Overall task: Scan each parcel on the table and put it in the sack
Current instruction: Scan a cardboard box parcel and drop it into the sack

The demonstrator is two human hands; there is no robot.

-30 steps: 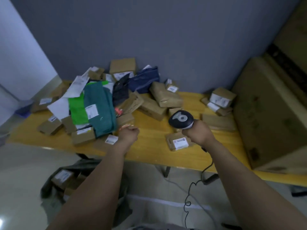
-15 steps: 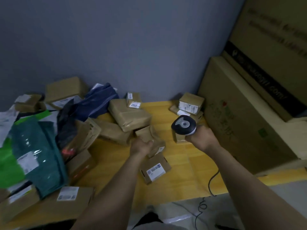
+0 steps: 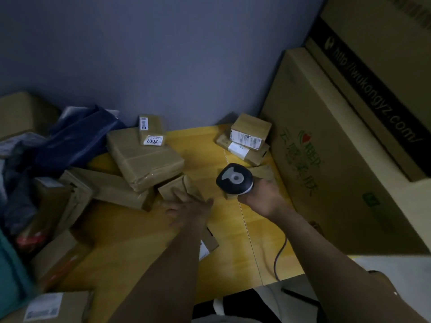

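Our right hand grips the barcode scanner; our left hand touches a small brown parcel, hold unclear. Bare tabletop lies between them.

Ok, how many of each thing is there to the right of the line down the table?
Parcels: 3
Scanner: 1
Big cartons: 2
Total: 6
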